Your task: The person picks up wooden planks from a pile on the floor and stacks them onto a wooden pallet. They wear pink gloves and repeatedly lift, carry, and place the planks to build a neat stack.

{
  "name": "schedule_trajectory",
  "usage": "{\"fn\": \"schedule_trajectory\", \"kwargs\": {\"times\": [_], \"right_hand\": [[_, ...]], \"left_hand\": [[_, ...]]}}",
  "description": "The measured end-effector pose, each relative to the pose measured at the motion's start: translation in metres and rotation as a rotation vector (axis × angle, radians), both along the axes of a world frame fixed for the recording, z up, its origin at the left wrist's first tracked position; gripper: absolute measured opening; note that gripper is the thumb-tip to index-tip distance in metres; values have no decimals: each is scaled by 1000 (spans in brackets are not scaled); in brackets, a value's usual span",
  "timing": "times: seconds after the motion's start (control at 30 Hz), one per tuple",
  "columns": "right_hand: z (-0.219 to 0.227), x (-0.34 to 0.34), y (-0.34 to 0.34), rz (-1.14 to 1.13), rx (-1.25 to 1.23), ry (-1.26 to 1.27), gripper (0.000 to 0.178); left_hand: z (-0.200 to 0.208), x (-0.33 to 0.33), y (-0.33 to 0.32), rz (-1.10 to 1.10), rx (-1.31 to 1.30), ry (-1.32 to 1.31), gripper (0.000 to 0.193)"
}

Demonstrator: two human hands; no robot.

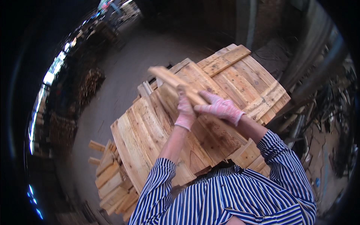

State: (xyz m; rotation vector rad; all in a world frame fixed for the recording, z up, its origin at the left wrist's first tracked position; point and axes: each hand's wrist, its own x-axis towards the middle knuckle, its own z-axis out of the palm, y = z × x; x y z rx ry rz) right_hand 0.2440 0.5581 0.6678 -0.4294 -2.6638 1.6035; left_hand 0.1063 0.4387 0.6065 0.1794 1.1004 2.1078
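A short wooden board [168,77] is held up at a slant over the wooden work surface, slightly blurred by motion. My left hand [186,111], in a pink and white knit glove, is closed round its lower edge with the thumb up. In a matching glove, my right hand [222,108] grips the board's near right end, thumb below and fingers above. Whether a second piece lies against the board I cannot tell. Beneath my hands are wide planks [140,125] laid side by side. At the right lies a panel of planks [243,77] with crosswise battens [228,61].
A stack of short wood pieces [112,183] stands low at the left. More cut pieces [245,153] lie close to my body. Thick posts or pipes [311,56] rise at the right, above scattered scrap [326,138]. Grey floor [138,56] stretches beyond, with wood piles [91,84] farther left.
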Motion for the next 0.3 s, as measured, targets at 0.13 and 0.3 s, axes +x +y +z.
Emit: {"fn": "schedule_trajectory", "kwargs": {"times": [0.13, 0.3], "right_hand": [[-7, 16, 58, -208, 182, 157, 91], [-52, 1, 79, -204, 475, -148, 85]], "left_hand": [[-15, 22, -4, -462, -998, 1437, 123], [-28, 36, -56, -600, -1230, 1492, 131]]}}
